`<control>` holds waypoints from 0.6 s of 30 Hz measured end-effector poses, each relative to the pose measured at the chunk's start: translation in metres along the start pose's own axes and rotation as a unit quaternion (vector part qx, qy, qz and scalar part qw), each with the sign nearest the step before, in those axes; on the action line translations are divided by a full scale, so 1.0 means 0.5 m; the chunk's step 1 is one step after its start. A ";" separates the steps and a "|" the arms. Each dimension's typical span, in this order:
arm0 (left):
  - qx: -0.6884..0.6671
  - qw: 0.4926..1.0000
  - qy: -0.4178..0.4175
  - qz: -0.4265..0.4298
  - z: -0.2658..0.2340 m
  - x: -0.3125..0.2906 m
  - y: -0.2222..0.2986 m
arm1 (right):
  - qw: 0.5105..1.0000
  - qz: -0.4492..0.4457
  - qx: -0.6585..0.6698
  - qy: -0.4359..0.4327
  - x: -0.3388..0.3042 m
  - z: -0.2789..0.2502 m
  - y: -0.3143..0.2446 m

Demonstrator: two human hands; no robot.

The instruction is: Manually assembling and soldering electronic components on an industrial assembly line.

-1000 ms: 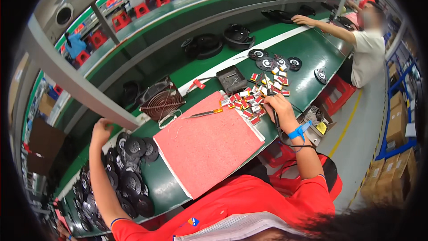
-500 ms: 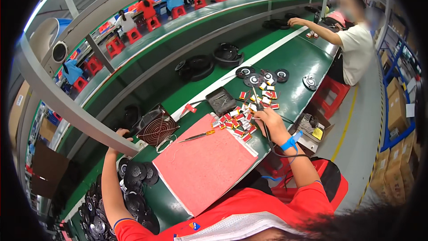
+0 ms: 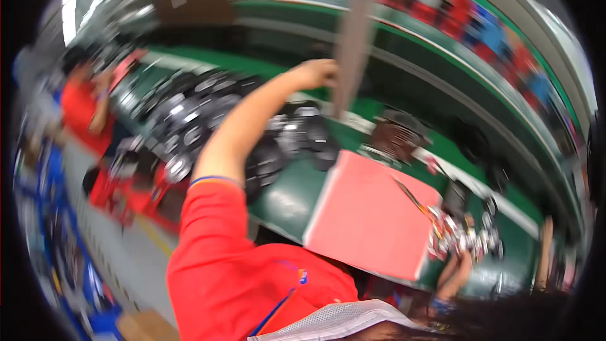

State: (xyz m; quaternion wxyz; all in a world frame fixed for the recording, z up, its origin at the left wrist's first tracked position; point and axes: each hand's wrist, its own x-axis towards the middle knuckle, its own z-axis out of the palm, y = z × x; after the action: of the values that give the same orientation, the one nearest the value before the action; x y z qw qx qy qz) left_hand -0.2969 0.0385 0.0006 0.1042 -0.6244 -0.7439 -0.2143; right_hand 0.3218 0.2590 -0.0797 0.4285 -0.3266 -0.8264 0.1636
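Observation:
Motion blur smears most of the picture. My left hand (image 3: pixel 315 74) reaches across the bench at the grey upright post (image 3: pixel 350 50), its fingertips beside or behind it. What it holds, if anything, does not show. My right hand (image 3: pixel 459 268) is low at the right, at the near side of a heap of small red-and-white battery packs (image 3: pixel 451 233); its fingers are too blurred to read. Between the arms lies a pink mat (image 3: pixel 372 215). A slim pointed tool, apparently tweezers (image 3: pixel 410 192), rests on the mat's right part.
A fan with a copper-coloured grille (image 3: pixel 398 139) stands behind the mat, a black tray (image 3: pixel 456 197) right of it. Many black round parts (image 3: pixel 214 101) pile up at the left. A co-worker in red (image 3: pixel 85 110) sits far left; another person's forearm (image 3: pixel 546 252) shows at right.
The view has swung left, bringing the pile of black parts and the red-clad co-worker into sight. The soldering iron seen in my right hand before is now lost in blur. My left hand remains by the post.

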 end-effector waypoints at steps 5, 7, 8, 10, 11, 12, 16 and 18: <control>0.058 0.986 -0.015 -0.156 -0.106 -0.118 0.083 | 0.992 -0.096 -0.079 -0.014 0.036 -0.028 -0.088; 0.085 0.982 0.012 -0.169 -0.129 -0.160 0.096 | 0.836 -0.535 0.018 0.119 0.111 0.007 -0.047; 0.085 0.982 0.012 -0.171 -0.135 -0.172 0.096 | 0.835 -0.537 0.019 0.118 0.094 0.000 -0.039; 0.085 0.982 0.033 -0.167 -0.152 -0.195 0.098 | 0.981 -0.130 -0.139 -0.025 0.046 -0.025 -0.074; 0.083 0.979 0.022 -0.183 -0.156 -0.195 0.097 | 0.981 -0.128 -0.143 -0.024 0.051 -0.025 -0.088; 0.079 0.981 0.023 -0.178 -0.152 -0.189 0.094 | 0.985 -0.109 -0.130 -0.038 0.055 -0.024 -0.101; 0.090 0.976 0.015 -0.197 -0.108 -0.131 0.061 | 0.862 -0.492 0.097 0.068 0.108 0.007 -0.023; 0.058 0.973 0.018 -0.222 -0.069 -0.106 0.034 | 0.846 -0.524 -0.010 0.092 0.091 0.010 -0.020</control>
State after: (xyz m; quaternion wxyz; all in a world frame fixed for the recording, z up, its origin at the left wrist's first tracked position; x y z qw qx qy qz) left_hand -0.2737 -0.0218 0.0121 0.1035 -0.4322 -0.8731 -0.2003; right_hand 0.2946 0.2826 -0.0499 0.5209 0.1376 -0.8332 -0.1246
